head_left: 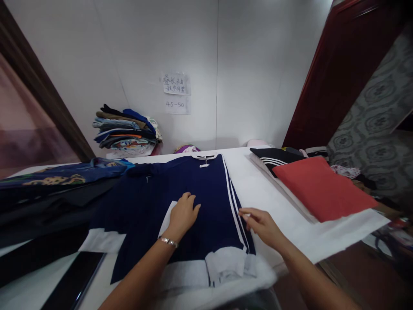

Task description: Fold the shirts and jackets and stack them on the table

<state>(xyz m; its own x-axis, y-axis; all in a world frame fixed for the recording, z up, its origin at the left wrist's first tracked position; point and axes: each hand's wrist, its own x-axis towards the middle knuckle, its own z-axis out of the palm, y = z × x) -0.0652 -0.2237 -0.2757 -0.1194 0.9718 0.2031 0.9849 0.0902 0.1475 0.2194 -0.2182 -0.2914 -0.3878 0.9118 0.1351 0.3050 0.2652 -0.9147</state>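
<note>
A navy long-sleeved top (206, 185) lies spread on the white table, its white-trimmed neckline at the far end. Its right sleeve, with white stripes (232, 202), runs down along the right side, and a light grey cuff (226, 262) lies near the grey hem. On the left the other sleeve sticks outward, ending in a pale cuff (103, 240). My left hand (185, 212) rests on the middle of the top, fingers apart. My right hand (262, 226) is at the striped edge, thumb and forefinger slightly parted; no cloth shows lifted between them.
A folded red garment (322, 185) lies on the right over a black striped one (274, 159). At the back left stands a stack of folded clothes (125, 129). More dark clothes (48, 202) cover the left side. Paper notes (177, 92) hang on the wall.
</note>
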